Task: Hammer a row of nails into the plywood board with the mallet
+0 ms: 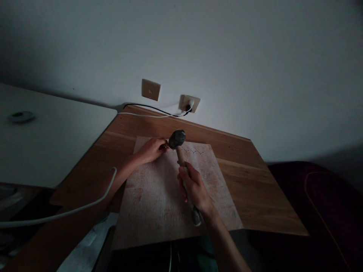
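Observation:
My right hand [194,185] is wrapped round the wooden handle of a hammer [180,155], whose dark, blunt head points away from me. Under it lies a pale reddish board [159,200] with a worn, patchy surface. Near the board's far edge, my left hand [154,149] has its fingers pinched together just left of the hammer head. Whatever the fingertips hold is too small and dark to make out. To the right of the head, a row of thin zigzag marks [194,152] runs along the board.
The board rests on a wooden table [255,192] against the wall. Cables [153,113] run along its back to a wall socket [189,104]. A white surface [56,139] adjoins on the left. A white cord [70,213] crosses in front of my left forearm.

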`<state>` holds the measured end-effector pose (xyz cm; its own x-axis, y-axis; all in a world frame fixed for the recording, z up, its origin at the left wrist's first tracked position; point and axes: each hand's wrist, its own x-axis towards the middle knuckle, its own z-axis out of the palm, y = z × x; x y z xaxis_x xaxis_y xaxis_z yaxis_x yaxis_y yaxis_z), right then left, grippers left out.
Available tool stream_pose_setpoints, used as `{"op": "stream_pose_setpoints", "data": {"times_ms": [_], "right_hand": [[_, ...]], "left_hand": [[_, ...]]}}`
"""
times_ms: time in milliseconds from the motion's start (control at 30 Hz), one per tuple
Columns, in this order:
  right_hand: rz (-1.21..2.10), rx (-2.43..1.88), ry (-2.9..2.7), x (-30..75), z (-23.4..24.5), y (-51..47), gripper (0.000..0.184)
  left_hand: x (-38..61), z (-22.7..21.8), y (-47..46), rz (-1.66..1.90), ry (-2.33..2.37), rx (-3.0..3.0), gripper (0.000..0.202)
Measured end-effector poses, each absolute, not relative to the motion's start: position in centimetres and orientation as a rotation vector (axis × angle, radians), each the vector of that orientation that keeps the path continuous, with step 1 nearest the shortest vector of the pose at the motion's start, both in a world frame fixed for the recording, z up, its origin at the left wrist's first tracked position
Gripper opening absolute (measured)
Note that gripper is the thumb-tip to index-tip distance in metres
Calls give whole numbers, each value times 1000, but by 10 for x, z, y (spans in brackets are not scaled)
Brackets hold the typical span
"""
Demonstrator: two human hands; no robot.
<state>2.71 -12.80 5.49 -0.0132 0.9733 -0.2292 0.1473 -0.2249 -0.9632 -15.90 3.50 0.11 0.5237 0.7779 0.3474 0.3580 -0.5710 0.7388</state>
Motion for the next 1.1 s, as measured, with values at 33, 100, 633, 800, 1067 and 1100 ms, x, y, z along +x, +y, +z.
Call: {"op": "stream_pose_setpoints", "data": {"times_ms": [33, 100, 633, 800, 1067, 1100], "right_hand": [[1329, -1471, -1218, 27, 55, -128, 48], [1330, -1466, -1216, 25, 56, -127, 49], [1340, -1491, -1253, 25, 51, -130, 52], [1320, -1478, -1230, 24, 54, -131, 57], [1304, -1466, -1231, 23, 49, -129, 51], [1309, -1464, -1248, 23, 48, -129, 49]], "left_hand": [[-159, 0, 35, 895, 927, 2166, 6], [-160, -1, 35, 878, 978, 2181, 6], [-161, -2, 35, 847, 1087, 2210, 25], [-159, 3, 35, 858, 1028, 2208, 6], [-161, -3, 36, 861, 1014, 2196, 13], [-161, -4, 36, 876, 1027, 2199, 24]]}}
